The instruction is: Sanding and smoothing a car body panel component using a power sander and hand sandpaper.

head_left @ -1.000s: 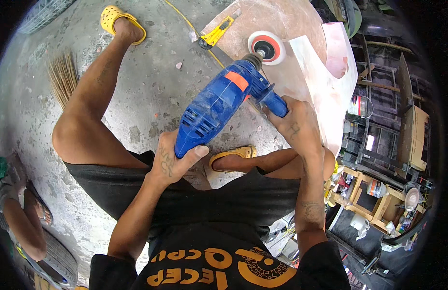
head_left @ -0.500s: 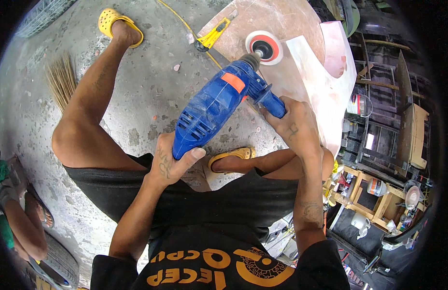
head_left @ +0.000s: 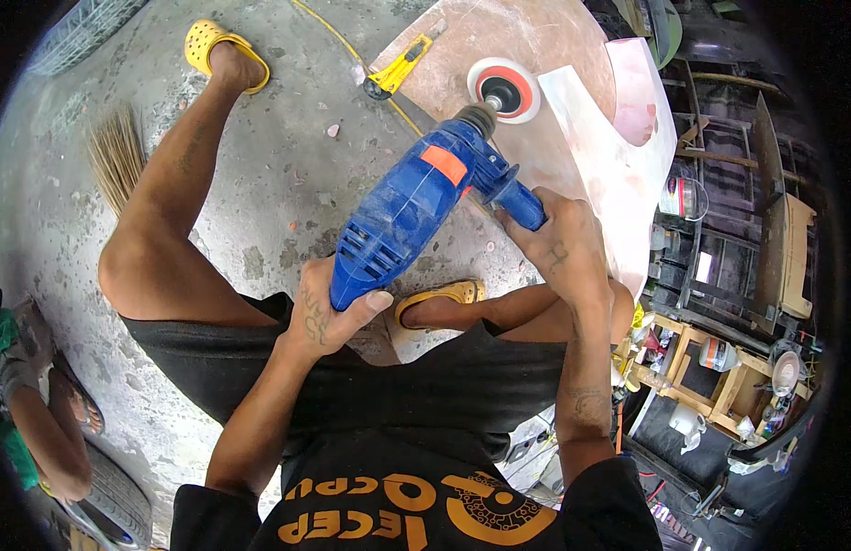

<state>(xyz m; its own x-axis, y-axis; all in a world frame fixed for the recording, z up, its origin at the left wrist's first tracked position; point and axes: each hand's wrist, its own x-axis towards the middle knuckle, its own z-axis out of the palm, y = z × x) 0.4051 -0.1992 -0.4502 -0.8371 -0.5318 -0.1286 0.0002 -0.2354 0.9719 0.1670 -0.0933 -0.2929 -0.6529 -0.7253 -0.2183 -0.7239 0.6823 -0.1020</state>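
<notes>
A blue power drill (head_left: 398, 216), dusty and with an orange patch on its body, lies slantwise between my hands. My left hand (head_left: 326, 308) is closed round its rear end, the thumb lying along the near side. With my right hand (head_left: 563, 241) I grip the blue side handle near the chuck. A round disc pad (head_left: 503, 89), white-rimmed with a red ring and black centre, is fitted in the chuck. It is over a dusty pinkish-brown panel (head_left: 545, 32); whether it touches cannot be told. A white curved piece (head_left: 586, 119) lies across the panel, right of the disc.
A yellow cutter knife (head_left: 403, 66) rests at the panel's left edge, near a yellow cord (head_left: 329, 35). A bundle of broom bristles (head_left: 116, 156) is left of my leg. Wooden framing (head_left: 710, 381) and clutter stand at right. Another person's arm (head_left: 49, 432) shows at lower left, beside a tire (head_left: 113, 491).
Both hands keep their grip on the drill. Its rear end sits slightly lower in the picture, and the disc is nearly in the same place. The other person's arm has shifted slightly.
</notes>
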